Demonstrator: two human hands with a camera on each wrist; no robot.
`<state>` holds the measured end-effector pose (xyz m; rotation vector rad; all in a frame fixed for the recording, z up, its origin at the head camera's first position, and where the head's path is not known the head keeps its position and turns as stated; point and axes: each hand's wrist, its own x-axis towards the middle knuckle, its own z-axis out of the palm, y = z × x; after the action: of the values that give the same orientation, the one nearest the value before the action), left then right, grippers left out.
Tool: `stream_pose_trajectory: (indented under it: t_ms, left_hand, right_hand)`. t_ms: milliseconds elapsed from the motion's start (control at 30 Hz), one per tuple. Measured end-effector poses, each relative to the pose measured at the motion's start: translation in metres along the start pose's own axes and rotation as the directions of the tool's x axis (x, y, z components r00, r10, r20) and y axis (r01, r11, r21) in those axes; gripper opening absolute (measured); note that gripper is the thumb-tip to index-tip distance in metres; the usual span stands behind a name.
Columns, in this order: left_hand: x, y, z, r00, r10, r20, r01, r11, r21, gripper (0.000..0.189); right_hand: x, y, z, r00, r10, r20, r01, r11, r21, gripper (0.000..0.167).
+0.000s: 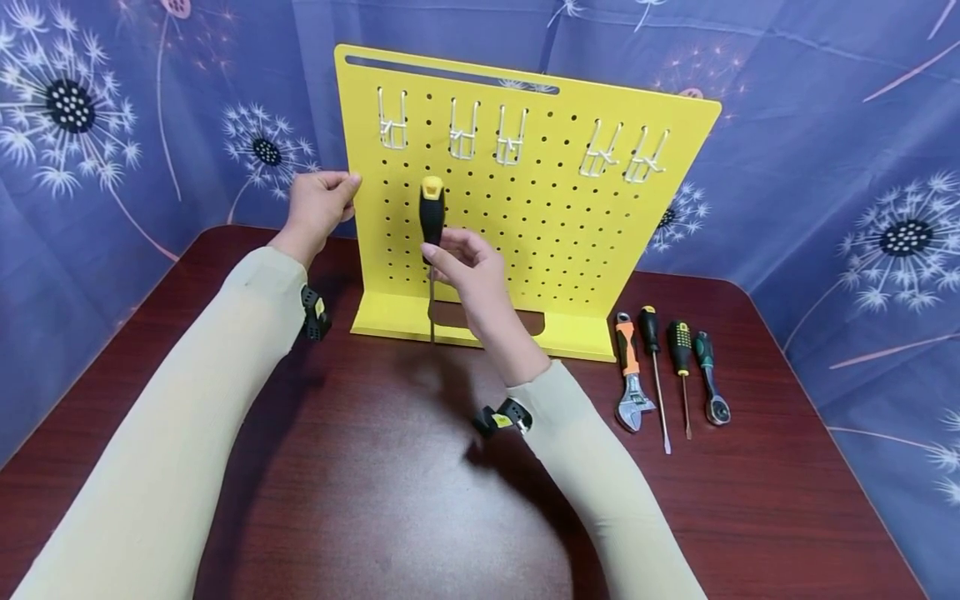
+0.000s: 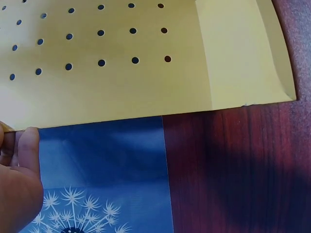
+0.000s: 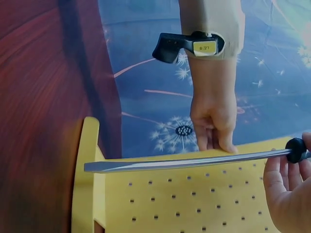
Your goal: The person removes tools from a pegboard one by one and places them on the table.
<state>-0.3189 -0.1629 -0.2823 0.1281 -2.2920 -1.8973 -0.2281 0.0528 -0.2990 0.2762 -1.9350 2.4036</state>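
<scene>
My right hand (image 1: 474, 265) holds a flathead screwdriver (image 1: 432, 212) upright in front of the yellow pegboard (image 1: 551, 179). Its black handle with a yellow end points up, and thumb and fingers pinch the handle's lower part. The bare metal shaft (image 3: 184, 164) crosses the right wrist view, its flat tip apart from the board. At the board's left edge my left hand (image 1: 318, 204) pinches the rim, thumb in front; the left wrist view shows that hand (image 2: 22, 184) partly cut off. Several white wire hooks (image 1: 462, 137) hang in a row above the screwdriver.
Right of the board's base lie an orange-handled adjustable wrench (image 1: 630, 375), a long black screwdriver (image 1: 658, 379), a shorter black-and-yellow screwdriver (image 1: 681, 350) and a green-handled ratchet (image 1: 708, 375). They rest on the dark red table (image 1: 360, 467). A blue dandelion-print curtain (image 1: 225, 75) stands behind.
</scene>
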Motion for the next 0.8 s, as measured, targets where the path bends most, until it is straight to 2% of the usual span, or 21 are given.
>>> stream_pose_trajectory:
  t_ms: [367, 800]
  left_hand:
    - [0.002, -0.001, -0.002, 1.000, 0.015, 0.002, -0.015, 1.000, -0.025, 0.036]
    - [0.001, -0.003, -0.001, 0.999, 0.034, -0.001, -0.034, 0.999, -0.022, 0.033]
  right_hand:
    - [-0.019, -0.010, -0.048, 0.997, -0.052, -0.052, 0.051, 0.999, -0.016, 0.014]
    - [-0.035, -0.021, -0.105, 0.980, -0.041, -0.195, 0.054, 0.997, 0.063, 0.031]
